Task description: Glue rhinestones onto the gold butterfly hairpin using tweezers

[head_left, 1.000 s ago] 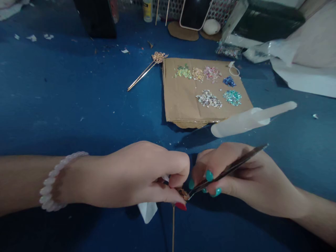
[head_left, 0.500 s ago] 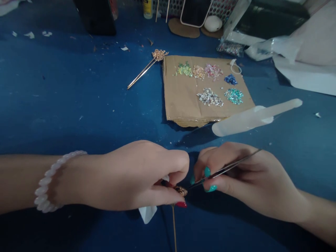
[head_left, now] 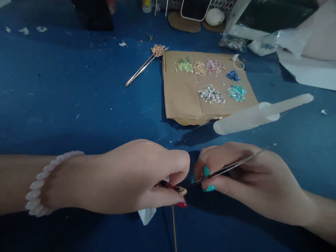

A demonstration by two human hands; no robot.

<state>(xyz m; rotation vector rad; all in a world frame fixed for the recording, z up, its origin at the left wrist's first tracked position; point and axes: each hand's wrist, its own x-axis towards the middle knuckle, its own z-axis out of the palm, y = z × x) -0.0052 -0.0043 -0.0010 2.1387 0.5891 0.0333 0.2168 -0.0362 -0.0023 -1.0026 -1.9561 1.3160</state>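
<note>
My left hand [head_left: 141,176] pinches the ornate gold head of a hairpin [head_left: 181,190] between thumb and fingers; its thin prong runs down toward the bottom edge. Most of the head is hidden by my fingers. A piece of white paper or tissue [head_left: 147,215] pokes out below the same hand. My right hand [head_left: 241,182] is closed on metal tweezers [head_left: 233,164], whose tips point left and come close to the hairpin's head. Whether the tips touch it or hold anything, I cannot tell.
Beyond my hands lies a cardboard slab [head_left: 181,101] bearing small heaps of coloured chips. A translucent white bottle [head_left: 238,119] with a long nozzle lies near its front right corner. Another gold hairpin [head_left: 143,70] rests left of the slab. A phone [head_left: 195,8] stands at the back.
The view has shifted slightly, so the things at the back sit a little higher. Both hands keep their grips, with the tweezers still close to the hairpin's head.
</note>
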